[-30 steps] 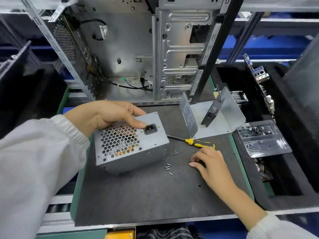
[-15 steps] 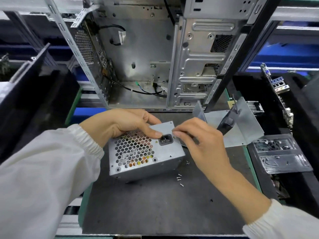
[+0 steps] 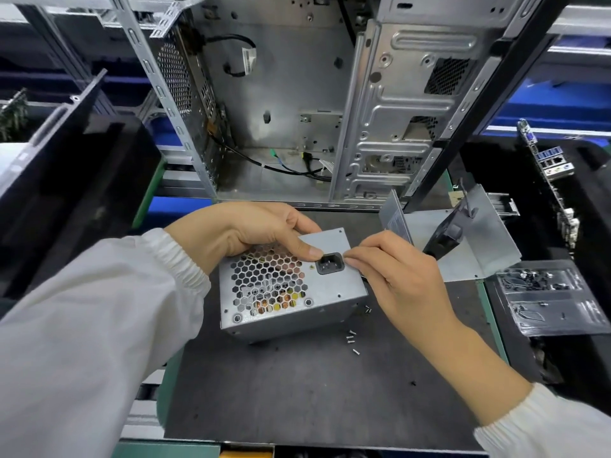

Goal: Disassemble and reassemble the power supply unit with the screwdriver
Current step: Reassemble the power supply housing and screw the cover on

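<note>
Head view | left hand (image 3: 244, 231) fingers grip power supply unit (image 3: 291, 289) top | right hand (image 3: 396, 279) fingers pinched at its socket edge

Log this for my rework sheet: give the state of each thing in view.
Grey metal power supply unit: closed, on mat.
Left hand: gripping the unit.
Right hand: fingertips pinched at unit's edge.
Small loose screws: out, on mat.
Silver computer case: open, gutted.
</note>
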Demonstrator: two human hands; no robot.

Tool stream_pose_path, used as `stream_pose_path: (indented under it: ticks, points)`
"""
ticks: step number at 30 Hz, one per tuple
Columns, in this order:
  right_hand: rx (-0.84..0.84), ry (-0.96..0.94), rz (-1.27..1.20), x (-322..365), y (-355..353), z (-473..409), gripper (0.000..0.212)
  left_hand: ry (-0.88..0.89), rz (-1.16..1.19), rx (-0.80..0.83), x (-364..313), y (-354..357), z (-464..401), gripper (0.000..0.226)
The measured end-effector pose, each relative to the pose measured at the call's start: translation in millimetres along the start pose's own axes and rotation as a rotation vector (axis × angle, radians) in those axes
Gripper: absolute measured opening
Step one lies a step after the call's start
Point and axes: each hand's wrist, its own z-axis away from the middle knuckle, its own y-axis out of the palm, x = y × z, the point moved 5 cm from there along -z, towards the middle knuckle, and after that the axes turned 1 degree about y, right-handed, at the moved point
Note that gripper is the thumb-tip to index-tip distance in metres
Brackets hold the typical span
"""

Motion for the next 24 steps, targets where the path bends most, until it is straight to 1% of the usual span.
stream_pose_path:
  ticks: [4, 7, 9, 12, 14, 19, 21, 24]
  points:
    - [-0.018, -0.046, 0.034, 0, -1, -1, 0.015, -0.004, -0.010, 0.000, 0, -1, -1, 0.036]
    - [0.036, -0.127, 0.094, 1, -3, 1, 0.014, 0.000, -0.005, 0.007, 1, -1, -2, 0.035]
    - [0.096, -0.172, 0.090, 0, -6, 4, 0.019, -0.004, 0.009, 0.015, 1, -2, -2, 0.034]
    - [0.166, -0.160, 0.029, -2, -12, 5, 0.029, -0.008, 0.017, 0.039, 1, -3, -5, 0.029]
    - [0.181, -0.139, 0.006, -3, -14, 4, 0.032, -0.027, 0.016, 0.087, 0, -1, -6, 0.027]
    - [0.207, -0.110, -0.010, -5, -16, 7, 0.030, -0.116, -0.003, 0.328, -6, 3, -11, 0.036]
    - [0.223, -0.129, 0.007, -4, -16, 6, 0.030, -0.148, -0.020, 0.369, -8, 2, -13, 0.038]
    - [0.241, -0.200, 0.110, -2, -16, 5, 0.030, -0.187, -0.030, 0.386, -6, 2, -14, 0.035]
